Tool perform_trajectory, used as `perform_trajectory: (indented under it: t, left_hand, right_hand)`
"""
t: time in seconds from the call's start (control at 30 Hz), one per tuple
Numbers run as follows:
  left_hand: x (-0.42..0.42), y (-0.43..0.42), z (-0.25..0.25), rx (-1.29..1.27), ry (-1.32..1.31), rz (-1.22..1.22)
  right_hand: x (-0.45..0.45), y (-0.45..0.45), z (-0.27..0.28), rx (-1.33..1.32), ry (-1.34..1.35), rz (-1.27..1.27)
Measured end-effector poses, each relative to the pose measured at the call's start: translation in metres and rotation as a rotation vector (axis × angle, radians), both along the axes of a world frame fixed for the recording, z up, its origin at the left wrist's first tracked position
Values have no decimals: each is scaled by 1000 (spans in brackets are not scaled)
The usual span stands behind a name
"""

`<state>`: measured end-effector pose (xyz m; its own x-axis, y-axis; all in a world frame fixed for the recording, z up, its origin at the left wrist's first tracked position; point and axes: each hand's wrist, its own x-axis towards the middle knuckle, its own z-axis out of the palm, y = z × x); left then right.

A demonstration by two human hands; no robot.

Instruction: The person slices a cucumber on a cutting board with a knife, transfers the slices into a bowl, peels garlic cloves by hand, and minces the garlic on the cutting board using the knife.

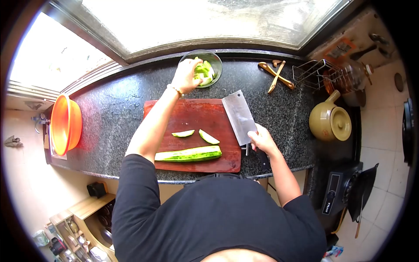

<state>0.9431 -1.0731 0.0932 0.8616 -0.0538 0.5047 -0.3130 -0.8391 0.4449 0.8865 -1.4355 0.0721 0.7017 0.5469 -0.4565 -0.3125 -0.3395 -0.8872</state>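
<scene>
My left hand (187, 75) reaches over the rim of a clear glass bowl (217, 62), its thumb and fingers apart around light green cucumber pieces (204, 72) inside. Closed on a cleaver (239, 117) is my right hand (263, 140); the broad blade points away from me, lying along the right edge of a reddish-brown cutting board (192, 114). On the board are two cut cucumber wedges, one on the left (183, 133) and one on the right (208, 136). Nearer to me lies a long, partly peeled cucumber length (190, 154), its left end behind my left arm.
An orange basin (65, 124) stands at the counter's left end. To the right are crossed wooden utensils (276, 77), a wire rack (316, 72), a lidded olive pot (330, 118) and a stove (338, 187). A dark handle (263, 160) shows below my right hand.
</scene>
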Motion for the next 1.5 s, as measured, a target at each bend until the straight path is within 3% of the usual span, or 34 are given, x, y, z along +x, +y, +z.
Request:
perform_trajectory:
  t: [0.1,0.13,0.2,0.27,0.33,0.47,0.5,0.8,1.0,1.1,1.2,1.43,1.5]
  left_hand:
    - [-22,-12,15,79,-19,8]
    - [-40,-17,22,137,88,-95]
    - [-81,-23,21,270,601,-257]
    - [-125,-25,4,380,811,-306]
    - [-154,-27,-17,410,800,-263]
    - [-150,-46,-14,197,682,-249]
    - [-148,-56,-9,62,492,-332]
    - [-121,-65,-24,284,657,-505]
    - [-116,-76,-21,36,809,-312]
    - [-125,-94,-17,254,802,-379]
    - [-124,-95,-23,314,774,-425]
    - [-30,-39,-8,279,308,-163]
    - [-6,-21,19,333,333,-152]
  right_hand:
    - [1,-1,7,-4,5,0]
    - [1,-3,7,3,8,-9]
    - [-3,-7,4,-10,21,-22]
    - [-6,-13,-1,-51,35,-17]
    - [-10,-16,-4,-90,44,-4]
    - [-17,-11,0,-136,-15,26]
    - [-17,-10,3,-155,-48,33]
    - [-22,-9,9,-169,-167,46]
    - [-21,-10,9,-179,-148,37]
    - [-20,-11,7,-173,-146,43]
    - [-19,-11,9,-174,-144,43]
    - [-18,-13,5,-158,-97,21]
    - [-19,-13,6,-170,-94,26]
